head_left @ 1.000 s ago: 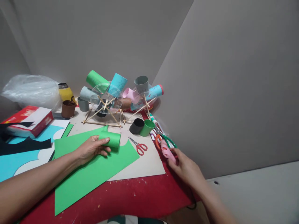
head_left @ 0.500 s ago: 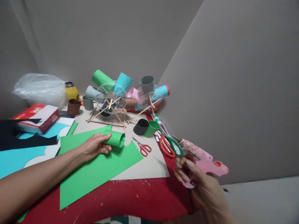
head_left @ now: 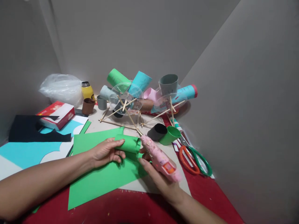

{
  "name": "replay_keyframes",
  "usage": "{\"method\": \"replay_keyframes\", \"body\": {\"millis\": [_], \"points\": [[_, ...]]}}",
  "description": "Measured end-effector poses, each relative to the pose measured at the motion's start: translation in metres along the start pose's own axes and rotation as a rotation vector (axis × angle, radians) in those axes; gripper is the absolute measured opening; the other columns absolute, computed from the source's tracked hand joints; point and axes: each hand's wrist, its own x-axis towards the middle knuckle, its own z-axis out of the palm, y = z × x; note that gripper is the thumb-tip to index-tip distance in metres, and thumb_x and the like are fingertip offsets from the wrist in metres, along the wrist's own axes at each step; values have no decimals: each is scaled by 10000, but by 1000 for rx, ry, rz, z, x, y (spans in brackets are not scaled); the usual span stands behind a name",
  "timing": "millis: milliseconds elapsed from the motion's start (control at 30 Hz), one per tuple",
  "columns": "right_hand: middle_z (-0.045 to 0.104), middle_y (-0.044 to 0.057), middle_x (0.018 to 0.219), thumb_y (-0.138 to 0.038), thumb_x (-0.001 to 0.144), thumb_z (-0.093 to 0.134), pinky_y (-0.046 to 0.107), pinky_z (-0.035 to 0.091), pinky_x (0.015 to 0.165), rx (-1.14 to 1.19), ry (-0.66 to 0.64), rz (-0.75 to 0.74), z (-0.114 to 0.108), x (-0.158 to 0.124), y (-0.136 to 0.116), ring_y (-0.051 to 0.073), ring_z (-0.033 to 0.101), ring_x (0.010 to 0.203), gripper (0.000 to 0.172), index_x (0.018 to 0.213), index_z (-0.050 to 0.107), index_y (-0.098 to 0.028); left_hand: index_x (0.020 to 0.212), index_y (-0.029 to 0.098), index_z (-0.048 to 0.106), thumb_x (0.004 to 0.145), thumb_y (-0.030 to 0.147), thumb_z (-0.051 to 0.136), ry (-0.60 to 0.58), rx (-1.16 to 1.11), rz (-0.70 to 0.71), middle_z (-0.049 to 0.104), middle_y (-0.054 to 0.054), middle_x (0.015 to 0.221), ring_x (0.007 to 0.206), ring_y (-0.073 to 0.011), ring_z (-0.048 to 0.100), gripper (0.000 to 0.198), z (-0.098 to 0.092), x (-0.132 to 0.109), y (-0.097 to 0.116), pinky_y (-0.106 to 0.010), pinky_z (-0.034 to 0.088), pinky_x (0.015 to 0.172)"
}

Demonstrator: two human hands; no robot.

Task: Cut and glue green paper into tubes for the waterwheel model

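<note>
while a tube (head_left: pixel 130 145) is pinched, likely steadied, by the left hand (head_left: pixel 106 151), a glue gun (head_left: pixel 159 156) at its four o'clock is gripped by the right hand (head_left: pixel 159 179).

"Where is there room to pass?"
"Over the red front of the tabletop (head_left: pixel 126 207), between left forearm (head_left: pixel 49 181) and right forearm (head_left: pixel 196 209)."
"Between left hand (head_left: pixel 108 151) and right hand (head_left: pixel 158 179)?"
"Hardly: green tube (head_left: pixel 127 144) and glue gun (head_left: pixel 157 154) fill that gap."
"Straight ahead?"
"Black cup (head_left: pixel 154 133) and green cup (head_left: pixel 170 138) stand just behind the glue gun; stick frames (head_left: pixel 125 107) block the back."
"Right?"
"Big scissors (head_left: pixel 197 170), then the wall (head_left: pixel 259 109); nearer, room up to the right forearm."
</note>
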Motion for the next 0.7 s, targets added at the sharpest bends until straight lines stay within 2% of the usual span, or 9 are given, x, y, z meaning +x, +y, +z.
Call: {"method": "replay_keyframes", "body": {"millis": [67,267,400,533,700], "points": [[728,51,982,-246,893,664,317,592,756,-74,17,-35,3,-5,6,218,702,854,212,1104,688,-245,826,103,677,701,366,868,-36,-5,-31,688,-55,700,588,-131,667,348,4,-2,-4,-195,554,482],[716,23,791,-248,895,657,310,593,648,-92,52,44,2,-19,14,213,709,698,124,1015,688,-253,836,91,715,710,373,858,-114,35,-113,709,-85,768,649,-151,691,341,13,-7,-9,-205,568,513],[721,39,857,-268,887,662,320,597,707,-55,55,116,-4,-18,11,222,711,776,154,1036,681,-238,871,96,699,689,351,866,-131,67,-159,705,-91,795,660,-183,713,355,12,-8,-5,-221,571,510],[697,38,830,-339,901,649,298,600,680,13,75,211,-8,-12,14,207,690,756,136,965,668,-221,915,126,669,703,341,843,-25,92,-72,687,-53,762,615,-198,720,349,6,-4,8,-217,555,469],[686,52,856,-446,889,654,302,603,687,79,190,287,-8,-6,20,214,688,790,229,946,637,-225,785,119,642,740,228,790,259,114,126,705,-47,802,547,-95,647,190,-1,4,17,-164,516,453]]}}
